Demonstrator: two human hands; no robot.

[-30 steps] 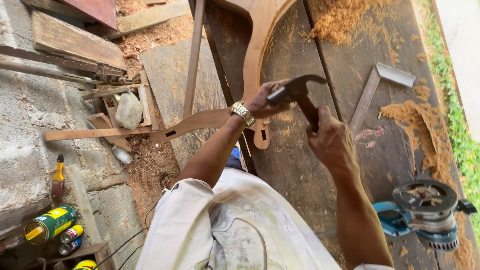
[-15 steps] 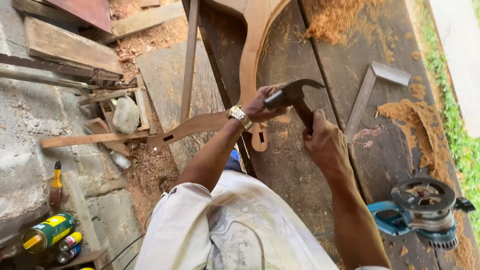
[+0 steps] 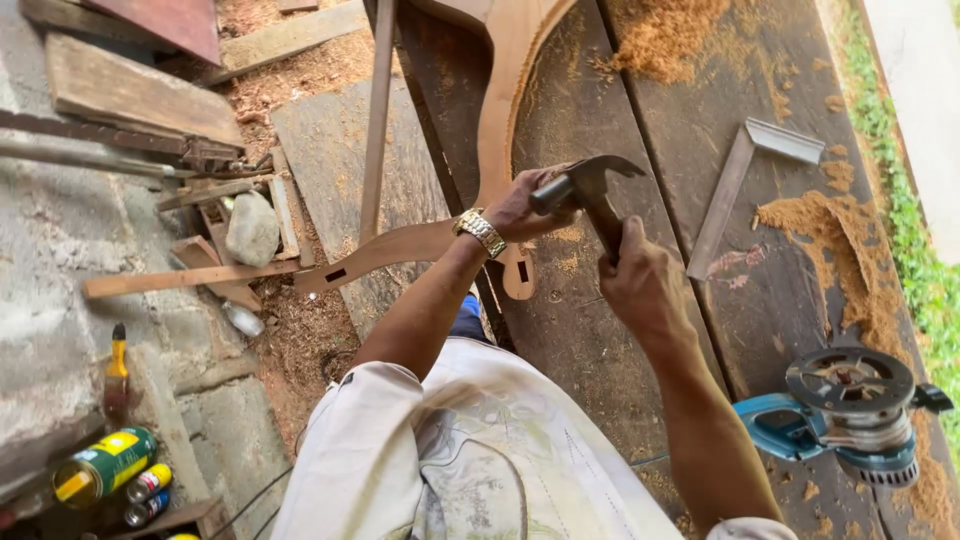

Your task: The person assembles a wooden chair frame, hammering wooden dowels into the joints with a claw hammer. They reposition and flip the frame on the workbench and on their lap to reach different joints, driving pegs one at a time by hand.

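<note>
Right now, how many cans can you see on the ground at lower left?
3: a large green and yellow can lying on its side, and two small spray cans just right of it. More may be hidden beyond the frame edge.

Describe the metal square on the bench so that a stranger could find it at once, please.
Start at the dark plank workbench and go right of the right hand gripping the claw hammer. The steel try square lies flat beside a sawdust heap. It alone is a grey L-shape; the blue power tool nearby is round.
</note>
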